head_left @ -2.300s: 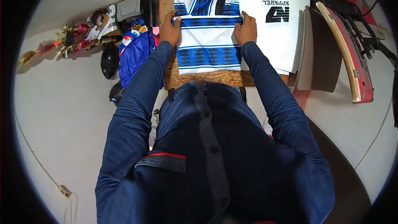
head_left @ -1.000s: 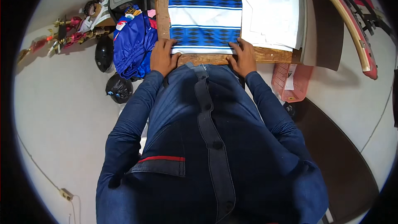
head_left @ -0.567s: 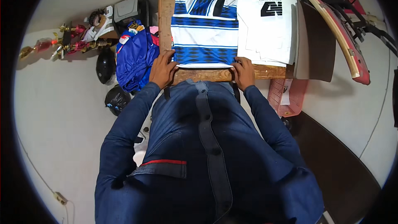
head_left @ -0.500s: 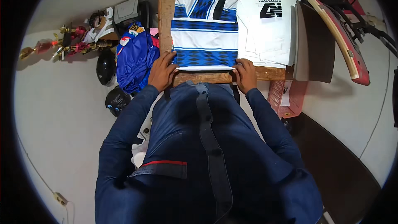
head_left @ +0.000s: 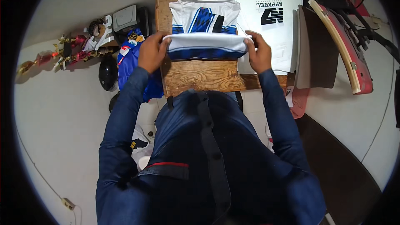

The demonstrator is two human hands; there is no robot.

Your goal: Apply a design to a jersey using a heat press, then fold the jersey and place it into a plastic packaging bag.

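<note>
A white, blue and black patterned shirt (head_left: 204, 21) lies folded on a wooden table (head_left: 196, 75). Its lower part is lifted as a band, white along the top and blue below, across the shirt's middle. My left hand (head_left: 155, 49) pinches the left end of this band, and my right hand (head_left: 259, 51) pinches the right end. White printed paper sheets (head_left: 271, 37) lie directly to the right, partly behind my right hand.
Blue clothing (head_left: 135, 77) is piled at left, near trophies (head_left: 77, 43), a grey device (head_left: 125, 18) and a black round object (head_left: 107, 71). A red heat press (head_left: 358, 73) and brown board (head_left: 316, 58) stand at right. A pink basket (head_left: 298, 106) sits below.
Both hands have moved away from me from the shirt's near edge, lifting and folding its lower striped part upward. Bare wood now shows where that part lay.
</note>
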